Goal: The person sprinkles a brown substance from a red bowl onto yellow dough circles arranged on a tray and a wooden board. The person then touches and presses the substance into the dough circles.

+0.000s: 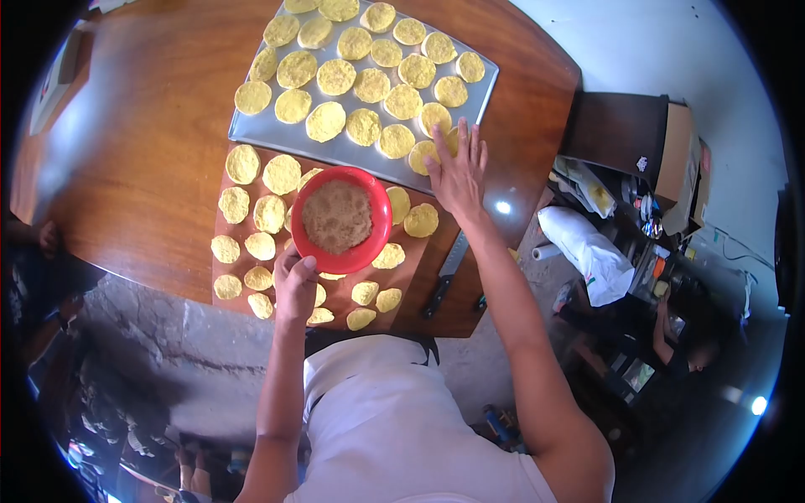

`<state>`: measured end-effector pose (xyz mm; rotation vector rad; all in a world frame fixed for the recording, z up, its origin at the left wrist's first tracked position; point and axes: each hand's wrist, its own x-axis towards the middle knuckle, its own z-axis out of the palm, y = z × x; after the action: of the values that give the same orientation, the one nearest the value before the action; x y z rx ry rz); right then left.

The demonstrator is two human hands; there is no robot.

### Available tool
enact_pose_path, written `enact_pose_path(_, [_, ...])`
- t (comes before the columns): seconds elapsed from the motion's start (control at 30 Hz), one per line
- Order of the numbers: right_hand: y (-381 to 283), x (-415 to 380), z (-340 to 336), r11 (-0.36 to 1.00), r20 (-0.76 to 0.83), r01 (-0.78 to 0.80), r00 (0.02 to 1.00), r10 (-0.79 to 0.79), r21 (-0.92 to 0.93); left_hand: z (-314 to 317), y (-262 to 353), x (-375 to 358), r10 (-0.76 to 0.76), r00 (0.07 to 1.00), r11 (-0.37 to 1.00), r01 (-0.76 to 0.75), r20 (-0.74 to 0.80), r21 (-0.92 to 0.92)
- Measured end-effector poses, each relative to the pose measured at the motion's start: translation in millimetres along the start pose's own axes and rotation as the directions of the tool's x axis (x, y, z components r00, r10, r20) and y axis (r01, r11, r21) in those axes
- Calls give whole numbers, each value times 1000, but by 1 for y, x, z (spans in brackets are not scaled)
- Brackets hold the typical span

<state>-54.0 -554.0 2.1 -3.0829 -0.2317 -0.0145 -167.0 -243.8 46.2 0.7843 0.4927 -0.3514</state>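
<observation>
A red bowl (pixel 382 220) of light brown granular stuff is held at its lower left rim by my left hand (pixel 295 283), thumb over the edge. The bowl hangs over a brown sheet (pixel 335 293) that bears several yellow rounds. Behind it lies a grey metal tray (pixel 243 127) covered with several more yellow rounds (pixel 336 77). My right hand (pixel 459 172), fingers spread, is over the tray's near right corner, beside a yellow round (pixel 423 158) and partly hiding another. Whether its fingertips touch a round I cannot tell.
A knife (pixel 446 274) with a black handle lies on the wooden table (pixel 159 126), beside my right forearm. Past the table's right edge are a white sack (pixel 587 251), boxes and a person (pixel 671 344) low down. Part of another person (pixel 42 285) shows at the left.
</observation>
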Motion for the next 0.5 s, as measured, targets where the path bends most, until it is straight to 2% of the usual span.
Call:
enact_pose_path(0.1, [-3,-3,3,999,-30,-42,999,43,23,-3,-1,-1,-16,1000,1000,16,7,-1])
enact_pose_path(0.2, [-5,-9,1,998,24,-55,998,55,-27,0,0,-1,-7,1000,1000,7,15,-8])
enact_pose_path(0.5, [-13,13,12,990,-86,-144,986,144,16,-2,-1,-4,-7,997,1000,8,75,-19])
